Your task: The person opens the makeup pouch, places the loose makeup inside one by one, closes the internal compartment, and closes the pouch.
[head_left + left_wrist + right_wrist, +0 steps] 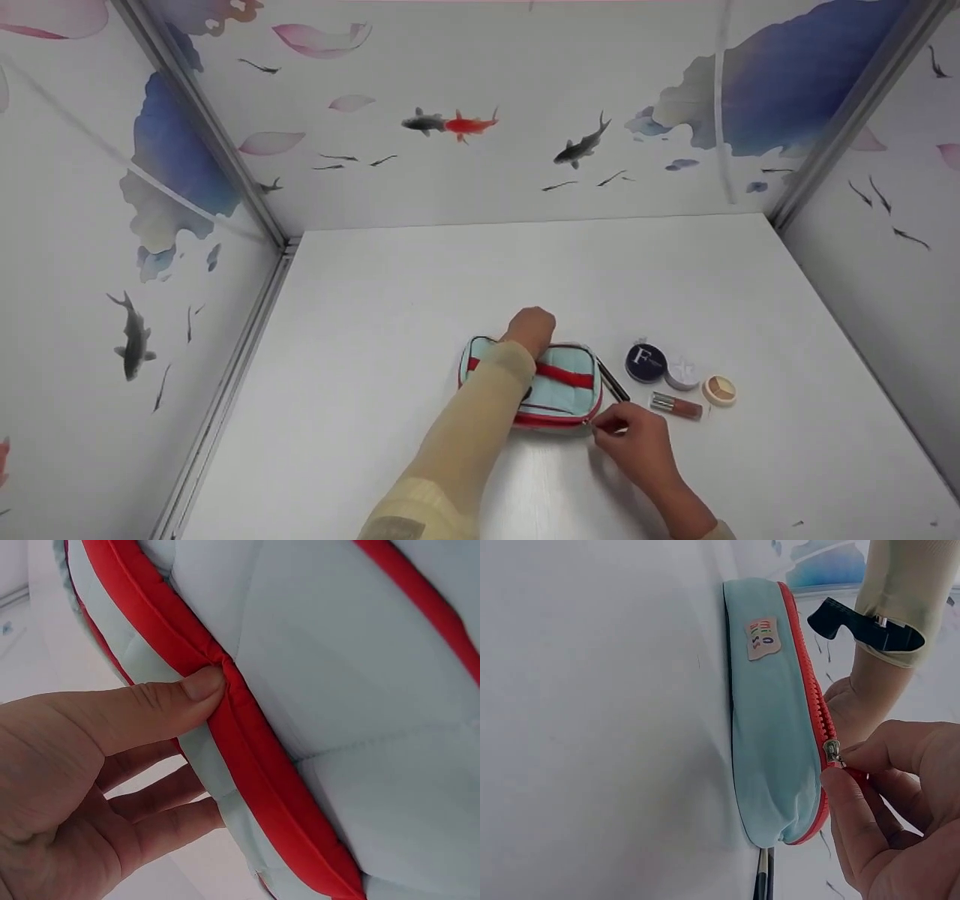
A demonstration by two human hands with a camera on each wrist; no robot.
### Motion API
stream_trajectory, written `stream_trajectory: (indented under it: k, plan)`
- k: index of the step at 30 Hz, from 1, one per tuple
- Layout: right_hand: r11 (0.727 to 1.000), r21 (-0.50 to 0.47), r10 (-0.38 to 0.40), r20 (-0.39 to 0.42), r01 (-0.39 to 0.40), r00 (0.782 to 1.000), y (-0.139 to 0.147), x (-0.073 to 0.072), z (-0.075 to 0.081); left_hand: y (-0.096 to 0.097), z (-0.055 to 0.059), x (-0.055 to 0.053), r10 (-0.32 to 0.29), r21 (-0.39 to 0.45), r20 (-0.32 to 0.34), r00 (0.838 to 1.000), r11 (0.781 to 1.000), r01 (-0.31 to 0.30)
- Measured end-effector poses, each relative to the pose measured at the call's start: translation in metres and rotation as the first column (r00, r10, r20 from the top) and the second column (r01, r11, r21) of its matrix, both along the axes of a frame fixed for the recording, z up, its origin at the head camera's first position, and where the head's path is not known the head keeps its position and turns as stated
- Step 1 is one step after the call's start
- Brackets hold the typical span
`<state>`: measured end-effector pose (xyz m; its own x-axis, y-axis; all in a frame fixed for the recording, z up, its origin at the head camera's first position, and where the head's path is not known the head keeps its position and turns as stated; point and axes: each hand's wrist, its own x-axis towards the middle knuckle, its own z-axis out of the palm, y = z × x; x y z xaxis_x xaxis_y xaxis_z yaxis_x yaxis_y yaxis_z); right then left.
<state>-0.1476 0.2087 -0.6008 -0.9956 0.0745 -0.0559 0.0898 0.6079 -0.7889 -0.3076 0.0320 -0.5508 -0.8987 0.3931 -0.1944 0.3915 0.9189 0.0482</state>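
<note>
A light-blue cosmetic bag (559, 397) with red trim and a red strap lies on the white table. My left hand (531, 330) reaches across it to the far side. In the left wrist view, the thumb (180, 701) presses a red band (259, 765) on the bag's edge, while the other fingers lie behind that edge. At the near right corner, my right hand (641, 442) pinches the pull of the zipper. The metal slider (831, 750) shows in the right wrist view, with red zipper teeth (819, 709) running up from it.
Two slim dark sticks (613, 381) lie against the bag's right side. Farther right are a dark-blue round compact (646, 363), a white round case (682, 373), a lip gloss tube (677, 406) and a small round palette (719, 391). Printed panels (480, 172) enclose the table.
</note>
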Motion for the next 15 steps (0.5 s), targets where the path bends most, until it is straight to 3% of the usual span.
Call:
stream_trajectory:
  k: [7, 15]
  plan:
    - [1.000, 0.006, -0.016, 0.019, 0.016, 1.000, 0.0056, -0.0008, 0.0012, 0.0021, 0.0016, 0.0034, 0.011, 0.040, -0.004, 1.000, 0.999, -0.011]
    - [1.000, 0.008, -0.011, -0.003, 0.011, 1.000, 0.0073, -0.0030, 0.0007, -0.0005, 0.0008, 0.0007, -0.022, 0.016, -0.013, 1.000, 1.000, 0.022]
